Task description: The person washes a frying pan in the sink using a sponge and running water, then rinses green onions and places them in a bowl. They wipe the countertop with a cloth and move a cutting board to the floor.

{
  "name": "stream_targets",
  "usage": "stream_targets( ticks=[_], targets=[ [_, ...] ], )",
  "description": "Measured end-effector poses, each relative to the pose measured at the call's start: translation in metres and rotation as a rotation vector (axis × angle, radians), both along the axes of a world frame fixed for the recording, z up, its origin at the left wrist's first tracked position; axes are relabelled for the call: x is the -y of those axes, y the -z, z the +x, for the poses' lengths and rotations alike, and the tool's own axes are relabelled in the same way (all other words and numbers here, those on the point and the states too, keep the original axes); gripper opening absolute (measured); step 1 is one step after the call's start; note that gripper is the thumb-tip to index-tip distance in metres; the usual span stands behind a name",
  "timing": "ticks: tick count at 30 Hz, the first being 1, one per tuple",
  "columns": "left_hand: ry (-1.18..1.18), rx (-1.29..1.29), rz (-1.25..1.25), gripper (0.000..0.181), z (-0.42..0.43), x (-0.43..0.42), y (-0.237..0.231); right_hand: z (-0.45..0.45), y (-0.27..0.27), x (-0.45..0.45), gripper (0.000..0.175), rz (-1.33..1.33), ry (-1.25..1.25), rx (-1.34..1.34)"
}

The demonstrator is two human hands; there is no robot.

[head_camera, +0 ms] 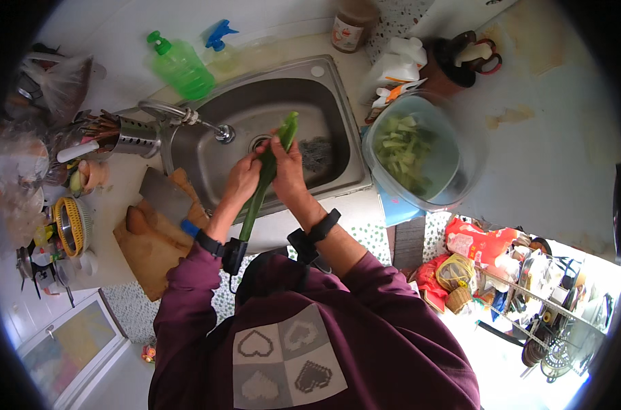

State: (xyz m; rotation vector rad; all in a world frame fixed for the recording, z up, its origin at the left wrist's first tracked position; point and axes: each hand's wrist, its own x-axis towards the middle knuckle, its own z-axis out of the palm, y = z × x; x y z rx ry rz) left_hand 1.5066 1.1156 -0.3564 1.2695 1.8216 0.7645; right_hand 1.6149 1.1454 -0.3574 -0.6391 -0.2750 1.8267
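My left hand and my right hand both grip a long green vegetable stalk over the near part of a stainless steel sink. The stalk's upper tip points away from me above the basin. Its lower end slants back over the sink's front edge towards my left wrist. My right thumb lies along the stalk, and the left fingers wrap it from the other side. Fingers hide part of its middle. Behind the hands, a dark mesh-like patch lies on the basin floor.
A faucet reaches over the basin's left side. Left of the sink, a cleaver lies on a wooden cutting board. A clear plastic bowl with cut green pieces stands at right. Green soap bottle stands behind the sink.
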Motion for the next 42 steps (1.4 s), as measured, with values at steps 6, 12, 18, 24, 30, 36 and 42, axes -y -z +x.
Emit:
stream_targets(
  ticks=[6, 12, 18, 24, 30, 36, 42],
  targets=[
    [-0.085, 0.628, -0.09, 0.022, 0.011, 0.003, 0.001, 0.015, 0.013, -0.014, 0.017, -0.093, -0.075, 0.042],
    [-0.008, 0.499, -0.216, 0.024, -0.028, 0.015, 0.03, 0.034, 0.019, -0.039, 0.014, -0.244, -0.273, -0.259],
    [-0.887, 0.653, -0.117, 0.039, -0.161, -0.037, 0.039, 0.053, 0.032, -0.096, 0.019, -0.299, -0.482, 0.214],
    [-1.02, 0.656, -0.154, 0.042, -0.23, -0.107, 0.062, 0.04, 0.08, -0.137, 0.017, -0.373, -0.046, 0.364],
    [-0.819, 0.658, -0.104, 0.024, -0.243, -0.094, 0.078, -0.018, 0.159, -0.121, 0.016, -0.512, -0.165, 0.359],
    [-0.792, 0.846, -0.124, 0.016, -0.229, -0.06, 0.065, -0.105, 0.19, -0.063, 0.012, -0.609, -0.443, 0.171],
    [-0.933, 0.869, -0.095, 0.01, -0.2, -0.043, 0.055, -0.137, 0.192, -0.065, 0.022, -0.546, -0.428, -0.036]
  ],
)
